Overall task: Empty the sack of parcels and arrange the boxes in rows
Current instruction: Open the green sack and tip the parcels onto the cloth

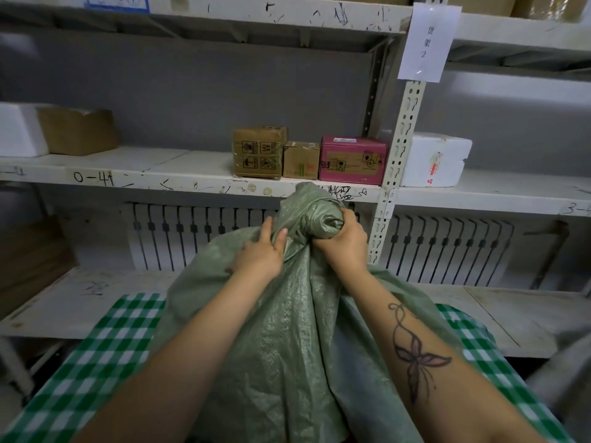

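A green woven sack (287,330) hangs in front of me, its top bunched into a twisted roll. My right hand (343,241) is shut around that roll. My left hand (260,254) pinches the sack's fabric just to the left of it. On the middle shelf (160,174) behind the sack stand three boxes in a row: a brown taped box (258,153), a small brown box (300,160) and a pink box (351,159). What is inside the sack is hidden.
A white foam box (433,161) sits right of the shelf upright (404,132). Another white foam box (19,129) and a brown carton (76,131) stand at the far left of the shelf. A lower shelf (80,302) lies below. My green checked clothing (96,356) fills the bottom.
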`<state>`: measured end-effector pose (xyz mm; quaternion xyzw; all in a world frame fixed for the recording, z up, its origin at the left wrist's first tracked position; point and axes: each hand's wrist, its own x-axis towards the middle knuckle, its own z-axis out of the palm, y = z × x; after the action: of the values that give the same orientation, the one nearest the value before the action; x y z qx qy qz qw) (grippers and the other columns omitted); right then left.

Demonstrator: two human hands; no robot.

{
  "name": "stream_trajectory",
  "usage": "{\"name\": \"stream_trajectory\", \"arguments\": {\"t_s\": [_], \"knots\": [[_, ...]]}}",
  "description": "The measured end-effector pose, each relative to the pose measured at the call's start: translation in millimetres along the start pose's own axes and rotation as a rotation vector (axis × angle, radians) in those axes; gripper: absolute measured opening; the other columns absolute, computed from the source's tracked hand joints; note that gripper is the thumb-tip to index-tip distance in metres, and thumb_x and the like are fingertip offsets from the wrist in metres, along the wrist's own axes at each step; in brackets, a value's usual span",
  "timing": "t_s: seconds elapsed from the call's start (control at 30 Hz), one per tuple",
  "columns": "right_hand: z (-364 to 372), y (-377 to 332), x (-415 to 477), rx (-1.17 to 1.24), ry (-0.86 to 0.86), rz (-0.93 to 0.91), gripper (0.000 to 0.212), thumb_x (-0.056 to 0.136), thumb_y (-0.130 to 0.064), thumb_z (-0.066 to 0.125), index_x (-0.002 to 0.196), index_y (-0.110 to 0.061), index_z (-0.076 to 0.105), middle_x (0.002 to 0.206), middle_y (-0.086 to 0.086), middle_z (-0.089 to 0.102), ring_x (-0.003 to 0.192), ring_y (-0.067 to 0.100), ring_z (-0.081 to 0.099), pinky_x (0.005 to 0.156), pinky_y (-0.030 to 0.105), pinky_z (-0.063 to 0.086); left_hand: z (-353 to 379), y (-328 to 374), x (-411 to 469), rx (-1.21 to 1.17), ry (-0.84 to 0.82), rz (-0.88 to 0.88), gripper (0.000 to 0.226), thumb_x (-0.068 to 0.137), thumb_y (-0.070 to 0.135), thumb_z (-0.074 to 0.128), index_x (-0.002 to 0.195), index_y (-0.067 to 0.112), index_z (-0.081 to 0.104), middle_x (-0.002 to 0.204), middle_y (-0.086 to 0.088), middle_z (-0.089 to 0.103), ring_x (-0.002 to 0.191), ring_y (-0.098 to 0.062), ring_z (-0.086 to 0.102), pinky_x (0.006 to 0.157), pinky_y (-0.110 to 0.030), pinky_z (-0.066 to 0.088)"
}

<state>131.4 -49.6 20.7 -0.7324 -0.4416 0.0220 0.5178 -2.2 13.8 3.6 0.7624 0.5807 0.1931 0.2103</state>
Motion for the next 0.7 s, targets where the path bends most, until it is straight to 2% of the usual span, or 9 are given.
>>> {"name": "stream_trajectory", "arguments": {"t_s": [0.1,0.23,0.37,0.53,0.6,0.7], "knots": [[1.4,-3.2,-1.1,0.078,0.020,0.038,0.068,0.067,-0.023,0.079,0.126,-0.018,0.047,0.119,0.011,0.060,0.109,0.028,0.058,0.089,0.033,0.047,7.1,7.3,-2.3,-0.292,-0.127,0.057,0.068,0.091,0.064,0.014,0.147,0.036,-0.013,0.156,-0.014,0.022,0.137,-0.036,0.033,0.113,-0.046,0.028],[-2.5,-11.0,1.1,0.242,0.071,0.032,0.060,0.065,-0.020,0.079,0.118,-0.018,0.051,0.109,0.006,0.065,0.100,0.023,0.062,0.084,0.028,0.048,-0.4,22.6,-10.6,-0.548,-0.056,0.245,0.067,0.096,0.051,0.026,0.149,0.029,-0.010,0.157,-0.009,0.020,0.140,-0.030,0.029,0.114,-0.039,0.023],[-7.5,-17.6,4.3,0.349,0.073,0.009,0.056,0.065,-0.018,0.081,0.112,-0.018,0.050,0.099,-0.001,0.061,0.094,0.017,0.060,0.083,0.027,0.049,-6.5,34.2,-9.0,-0.624,0.012,0.333,0.070,0.096,0.049,0.032,0.149,0.031,-0.010,0.158,-0.004,0.014,0.142,-0.026,0.024,0.114,-0.036,0.020],[-13.6,-20.8,9.2,0.392,0.072,-0.005,0.054,0.066,-0.015,0.081,0.111,-0.017,0.050,0.097,-0.004,0.060,0.089,0.012,0.058,0.080,0.024,0.046,-10.8,41.0,-8.9,-0.729,0.055,0.416,0.066,0.098,0.039,0.034,0.150,0.026,-0.004,0.158,0.003,0.012,0.143,-0.015,0.018,0.106,-0.021,0.015],[-14.9,-20.7,12.3,0.406,0.066,-0.010,0.054,0.066,-0.014,0.080,0.111,-0.018,0.050,0.098,-0.004,0.059,0.089,0.012,0.057,0.081,0.023,0.046,-14.1,44.3,-9.1,-0.803,0.027,0.408,0.060,0.099,0.038,0.026,0.150,0.026,-0.004,0.159,0.004,0.008,0.144,-0.014,0.014,0.108,-0.021,0.013],[-8.7,-12.1,10.1,0.455,0.088,0.048,0.050,0.065,-0.016,0.081,0.103,-0.023,0.048,0.098,-0.003,0.061,0.093,0.016,0.060,0.087,0.033,0.051,-7.0,43.4,-9.8,-0.919,-0.023,0.267,0.056,0.099,0.046,0.015,0.149,0.032,-0.005,0.158,0.001,0.011,0.144,-0.020,0.018,0.114,-0.033,0.017]]}}
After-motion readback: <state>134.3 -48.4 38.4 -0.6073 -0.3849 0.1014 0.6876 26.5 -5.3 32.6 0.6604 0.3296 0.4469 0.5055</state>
